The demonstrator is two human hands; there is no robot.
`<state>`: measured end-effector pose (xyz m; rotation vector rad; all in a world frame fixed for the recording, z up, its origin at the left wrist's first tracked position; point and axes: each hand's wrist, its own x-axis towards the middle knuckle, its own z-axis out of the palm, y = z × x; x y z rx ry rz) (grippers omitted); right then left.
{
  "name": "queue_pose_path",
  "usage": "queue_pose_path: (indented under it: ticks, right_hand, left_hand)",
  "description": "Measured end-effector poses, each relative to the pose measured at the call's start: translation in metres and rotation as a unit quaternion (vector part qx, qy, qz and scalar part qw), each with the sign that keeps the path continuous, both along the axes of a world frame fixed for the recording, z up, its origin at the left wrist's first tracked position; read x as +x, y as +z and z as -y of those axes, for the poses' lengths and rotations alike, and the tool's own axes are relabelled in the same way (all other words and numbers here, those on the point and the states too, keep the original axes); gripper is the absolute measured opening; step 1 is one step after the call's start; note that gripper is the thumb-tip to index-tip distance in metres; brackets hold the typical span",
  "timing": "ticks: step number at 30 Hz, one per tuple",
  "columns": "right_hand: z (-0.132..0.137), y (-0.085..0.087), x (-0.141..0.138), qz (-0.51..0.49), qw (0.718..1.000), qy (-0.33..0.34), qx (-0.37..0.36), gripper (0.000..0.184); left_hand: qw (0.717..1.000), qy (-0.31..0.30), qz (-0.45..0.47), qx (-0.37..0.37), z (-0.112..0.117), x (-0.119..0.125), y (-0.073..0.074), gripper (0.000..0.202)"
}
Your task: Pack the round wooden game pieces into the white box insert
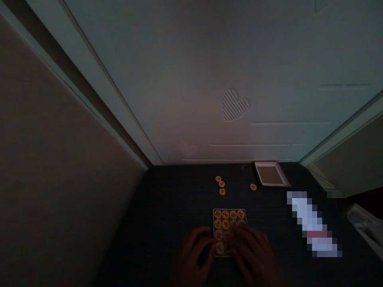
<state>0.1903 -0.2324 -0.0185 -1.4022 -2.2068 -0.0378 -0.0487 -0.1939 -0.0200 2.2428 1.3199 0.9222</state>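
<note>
A small square box [214,211] filled with round cream game pieces marked in red lies on a dark table. My left hand [193,253] rests against the box's left side with fingers bent. My right hand [253,249] lies over the box's lower right part, fingers spread on the pieces. Whether either hand grips a piece cannot be told in the dim light. Three loose pieces [222,184] lie in a short line farther back, and one more piece [253,187] lies to their right.
The box's empty lid [271,174] sits at the back right of the dark table [167,207]. A white door with heart reliefs [235,104] rises behind. A blurred-out object [312,223] lies at the right. A wall stands to the left.
</note>
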Motion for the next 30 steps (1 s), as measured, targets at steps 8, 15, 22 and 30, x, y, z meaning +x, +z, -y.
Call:
queue_pose_path:
  ticks: [8,15,22,30]
  right_hand:
    - [-0.042,-0.002,0.067,-0.118,0.98,-0.151,-0.053,0.03]
    - [-0.098,-0.012,0.091,-0.096,0.982,-0.155,-0.054,0.04]
    - [-0.059,-0.034,0.081,-0.068,0.983,-0.164,-0.045,0.033]
    - [0.007,-0.033,0.065,-0.141,0.976,-0.161,-0.031,0.025]
  left_hand:
    - [0.999,-0.036,-0.013,-0.012,-0.026,0.008,0.02,0.015]
    - [0.992,-0.085,-0.094,0.01,-0.129,0.042,0.029,0.028]
    - [0.966,-0.156,-0.203,0.044,-0.17,0.06,0.021,0.035]
    - [0.969,-0.169,-0.179,0.036,-0.16,0.046,0.029,0.024]
